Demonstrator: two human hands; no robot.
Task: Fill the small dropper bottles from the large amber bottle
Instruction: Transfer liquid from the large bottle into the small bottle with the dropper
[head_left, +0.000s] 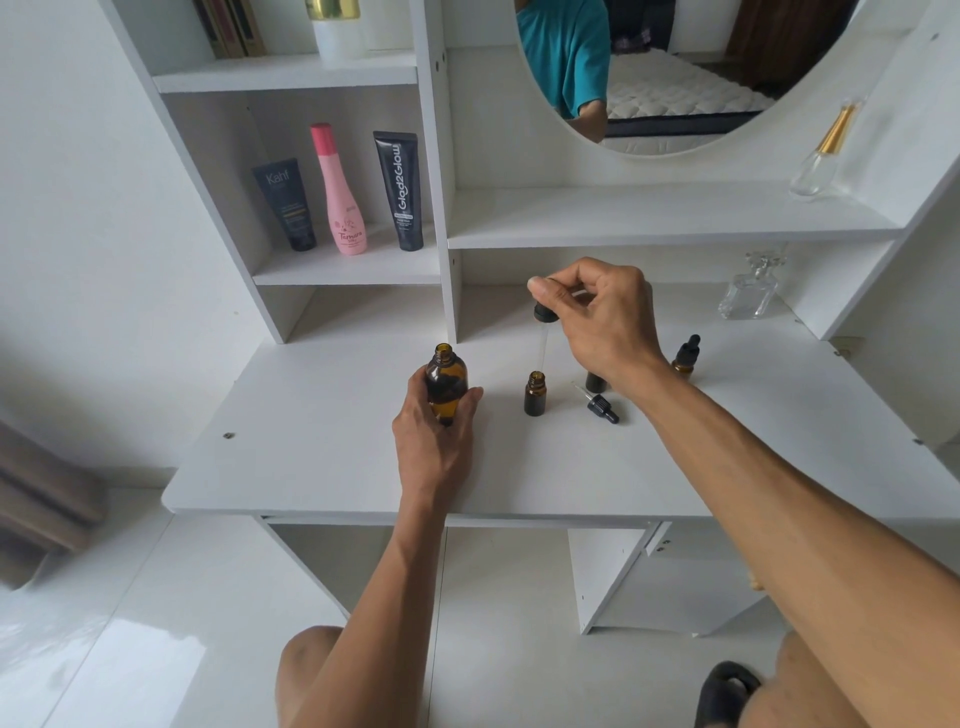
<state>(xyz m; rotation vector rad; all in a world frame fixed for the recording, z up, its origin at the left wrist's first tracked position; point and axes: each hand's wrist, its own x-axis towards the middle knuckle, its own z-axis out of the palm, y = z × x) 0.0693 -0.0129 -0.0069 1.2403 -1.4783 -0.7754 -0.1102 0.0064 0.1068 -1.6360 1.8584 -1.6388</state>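
Observation:
The large amber bottle (445, 382) stands uncapped on the white desk (322, 457), and my left hand (435, 436) grips its lower body. My right hand (597, 317) pinches the black bulb of a dropper (543, 332) whose glass tube points down into the mouth of an open small amber bottle (535, 393). A second dropper cap (601, 406) lies on its side on the desk to the right. Another small bottle (595, 382) is partly hidden behind my right wrist. Further right, a capped small dropper bottle (685, 356) stands upright.
A clear glass perfume bottle (750, 288) stands at the back right. The left shelf holds a dark tube (285, 205), a pink bottle (340, 192) and a black tube (399, 189). A clear bottle with a gold neck (823, 156) leans on the upper shelf beside the round mirror (675, 73).

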